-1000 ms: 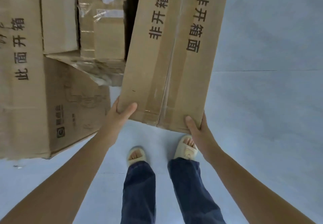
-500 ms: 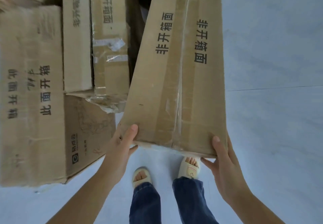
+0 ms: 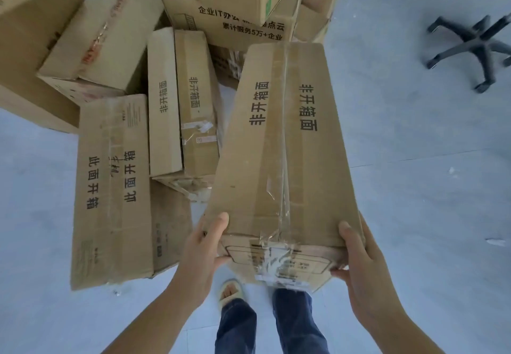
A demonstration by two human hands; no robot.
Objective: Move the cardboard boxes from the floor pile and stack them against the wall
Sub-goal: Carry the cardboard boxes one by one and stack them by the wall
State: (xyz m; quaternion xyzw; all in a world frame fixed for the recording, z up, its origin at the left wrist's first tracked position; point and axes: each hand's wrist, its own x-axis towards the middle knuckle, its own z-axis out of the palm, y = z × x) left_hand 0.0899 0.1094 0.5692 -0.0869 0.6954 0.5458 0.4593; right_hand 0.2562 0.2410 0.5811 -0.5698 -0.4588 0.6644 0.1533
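Note:
A long taped cardboard box point(image 3: 284, 143) with black printed characters is lifted off the floor in front of me, its near end raised toward me. My left hand point(image 3: 206, 246) grips its near left corner, thumb on top. My right hand point(image 3: 356, 257) grips the near right corner, thumb on top and fingers under the end face. To the left and behind lies the floor pile: a long flat box point(image 3: 110, 188), a narrower box point(image 3: 179, 105) and several more boxes point(image 3: 235, 8) further back.
The pale grey floor point(image 3: 428, 201) stretches out to the right. A black five-legged office chair base point(image 3: 475, 47) stands at the upper right. My feet in light slippers point(image 3: 231, 291) and blue jeans are under the held box.
The held box has risen and come closer to me, its end face now showing. More of the pile and the chair base have come into view as my head tilted up.

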